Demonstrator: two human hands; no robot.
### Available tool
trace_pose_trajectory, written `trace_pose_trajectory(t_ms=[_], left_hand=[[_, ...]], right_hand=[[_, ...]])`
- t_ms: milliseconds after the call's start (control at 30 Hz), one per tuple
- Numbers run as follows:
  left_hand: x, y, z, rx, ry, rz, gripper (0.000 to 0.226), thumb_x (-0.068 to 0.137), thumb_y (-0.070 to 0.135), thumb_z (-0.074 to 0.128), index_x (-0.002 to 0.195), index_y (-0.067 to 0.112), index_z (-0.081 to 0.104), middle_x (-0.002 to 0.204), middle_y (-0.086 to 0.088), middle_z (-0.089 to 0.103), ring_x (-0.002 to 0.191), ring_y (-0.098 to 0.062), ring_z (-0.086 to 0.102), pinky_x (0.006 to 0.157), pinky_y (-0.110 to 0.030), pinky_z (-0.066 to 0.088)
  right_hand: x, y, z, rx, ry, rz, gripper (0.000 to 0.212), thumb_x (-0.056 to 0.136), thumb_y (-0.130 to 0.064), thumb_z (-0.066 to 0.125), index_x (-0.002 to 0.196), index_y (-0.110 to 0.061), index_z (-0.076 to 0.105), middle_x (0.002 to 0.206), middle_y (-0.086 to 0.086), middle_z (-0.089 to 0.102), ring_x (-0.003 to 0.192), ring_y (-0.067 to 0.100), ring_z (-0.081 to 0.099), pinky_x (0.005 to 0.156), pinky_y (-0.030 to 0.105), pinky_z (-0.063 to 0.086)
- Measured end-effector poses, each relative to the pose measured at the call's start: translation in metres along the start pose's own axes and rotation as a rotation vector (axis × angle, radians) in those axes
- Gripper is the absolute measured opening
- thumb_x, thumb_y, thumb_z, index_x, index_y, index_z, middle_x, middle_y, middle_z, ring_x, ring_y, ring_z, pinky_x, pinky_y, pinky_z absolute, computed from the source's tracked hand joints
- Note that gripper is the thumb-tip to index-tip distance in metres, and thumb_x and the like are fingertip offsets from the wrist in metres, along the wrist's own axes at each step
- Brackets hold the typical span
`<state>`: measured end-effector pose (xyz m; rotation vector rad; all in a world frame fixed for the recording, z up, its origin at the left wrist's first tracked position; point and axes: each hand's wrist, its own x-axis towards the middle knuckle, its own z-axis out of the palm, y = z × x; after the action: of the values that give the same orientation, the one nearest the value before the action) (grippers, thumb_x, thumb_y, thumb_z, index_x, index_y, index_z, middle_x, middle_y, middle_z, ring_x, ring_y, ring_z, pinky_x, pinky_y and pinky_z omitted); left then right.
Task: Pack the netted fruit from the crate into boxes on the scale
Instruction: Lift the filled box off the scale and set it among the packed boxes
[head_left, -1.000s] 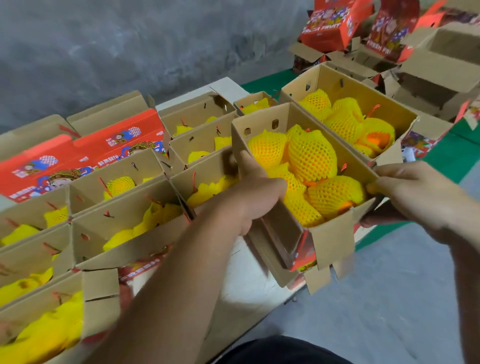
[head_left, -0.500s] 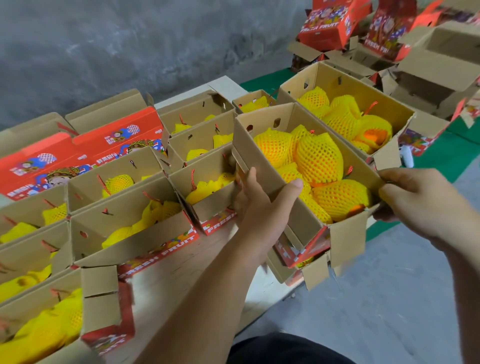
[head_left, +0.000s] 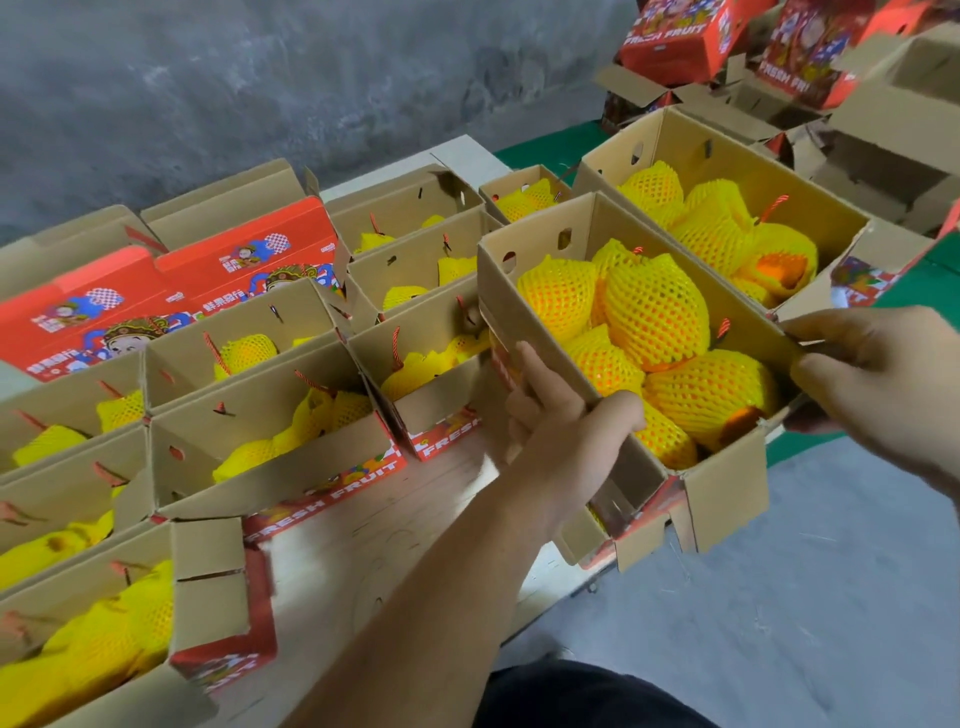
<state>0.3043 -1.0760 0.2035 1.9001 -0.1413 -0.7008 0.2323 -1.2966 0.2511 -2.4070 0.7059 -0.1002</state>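
on the pale tabletop (head_left: 363, 545) at far left, rows of open cardboard boxes (head_left: 270, 447) stand side by side, each holding fruit in yellow foam net; two closed red boxes (head_left: 171, 291) lie behind them. at centre, the left hand (head_left: 563, 436) grips the near long wall of the filled box (head_left: 727, 488), thumb over the rim, fingers flat on the outer face. netted fruit (head_left: 657, 312) is piled inside this box, which overhangs the table edge. at right, the right hand (head_left: 872, 374) pinches the box's far corner flap. behind it, a second filled box (head_left: 727, 156) rests on a green surface (head_left: 924, 291).
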Motion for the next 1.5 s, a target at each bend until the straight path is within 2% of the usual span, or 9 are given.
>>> trace_pose_trajectory(t_ms=[200,400,633,833,967,1100,1267,1367,1500], left_hand=[[0.005,0.002,0.001,-0.038,0.069,-0.006,0.123,0.065,0.081,0.054,0.163,0.045,-0.013,0.172,0.011,-0.002,0.160,-0.030,0.004,0.123,-0.060,0.024],[0.007,-0.026,-0.017,-0.374,0.323,0.367,0.065,0.083,0.055,0.066,0.143,0.037,0.049,0.144,0.004,0.044,0.126,0.003,0.054,0.093,-0.019,0.055],[-0.009,-0.075,-0.082,-0.410,0.315,0.498,0.024,0.101,0.022,0.056,0.119,0.028,0.072,0.113,0.001,0.075,0.109,-0.021,0.070,0.091,-0.039,0.053],[-0.052,-0.140,-0.176,-0.072,0.628,0.237,0.027,0.094,0.035,0.057,0.107,0.055,0.069,0.109,0.023,0.072,0.102,-0.001,0.068,0.083,-0.023,0.052],[-0.096,-0.197,-0.260,0.089,0.902,0.126,0.027,0.099,0.018,0.060,0.103,0.042,0.070,0.095,0.021,0.069,0.090,0.008,0.064,0.080,-0.014,0.046],[-0.150,-0.274,-0.345,0.325,1.148,-0.144,0.032,0.092,0.022,0.059,0.120,0.013,0.072,0.117,-0.010,0.072,0.117,-0.033,0.063,0.104,-0.042,0.047],[-0.193,-0.356,-0.418,0.293,1.011,-0.769,0.065,0.095,0.027,0.065,0.155,0.016,0.043,0.155,-0.026,0.044,0.140,-0.048,0.042,0.118,-0.052,0.033],[-0.188,-0.379,-0.425,0.006,0.963,-0.656,0.038,0.097,0.006,0.054,0.133,0.012,0.066,0.131,-0.025,0.067,0.117,-0.044,0.061,0.101,-0.048,0.047],[-0.183,-0.404,-0.430,-0.086,1.004,-0.572,0.021,0.100,0.012,0.055,0.110,0.014,0.074,0.104,-0.021,0.074,0.097,-0.042,0.066,0.090,-0.048,0.053]], right_hand=[[-0.001,-0.012,0.008,-0.330,0.029,0.041,0.035,0.100,-0.036,0.051,0.130,-0.022,0.061,0.098,0.010,0.066,0.082,0.030,0.057,0.066,0.034,0.042],[-0.029,-0.066,0.035,0.001,0.421,-0.431,0.036,0.098,-0.030,0.052,0.130,-0.021,0.064,0.132,0.004,0.065,0.124,0.027,0.057,0.101,0.044,0.045],[-0.053,-0.141,0.137,0.082,0.030,-0.713,0.031,0.098,-0.031,0.049,0.119,-0.024,0.071,0.136,-0.002,0.063,0.125,0.020,0.056,0.100,0.034,0.050],[-0.041,-0.173,0.214,0.092,-0.288,-0.605,0.033,0.095,-0.021,0.064,0.127,-0.024,0.067,0.123,-0.003,0.069,0.109,0.019,0.063,0.089,0.034,0.049],[-0.058,-0.213,0.275,0.131,-0.501,-0.587,0.037,0.095,-0.024,0.065,0.131,-0.029,0.065,0.129,-0.007,0.068,0.110,0.014,0.065,0.092,0.027,0.046],[-0.087,-0.264,0.345,0.078,-0.764,-0.559,0.042,0.096,-0.028,0.061,0.138,-0.035,0.057,0.129,-0.006,0.065,0.117,0.016,0.063,0.086,0.022,0.039],[-0.121,-0.306,0.431,0.062,-0.934,-0.445,0.057,0.097,-0.017,0.059,0.149,-0.031,0.040,0.123,-0.002,0.064,0.102,0.002,0.060,0.083,0.005,0.043],[-0.136,-0.303,0.464,0.042,-0.909,-0.218,0.066,0.099,-0.021,0.059,0.157,-0.023,0.028,0.145,0.007,0.054,0.128,0.028,0.055,0.108,0.035,0.046],[-0.135,-0.295,0.482,0.112,-0.877,-0.175,0.058,0.100,-0.025,0.061,0.153,-0.030,0.039,0.139,0.001,0.060,0.129,0.029,0.055,0.108,0.036,0.043]])
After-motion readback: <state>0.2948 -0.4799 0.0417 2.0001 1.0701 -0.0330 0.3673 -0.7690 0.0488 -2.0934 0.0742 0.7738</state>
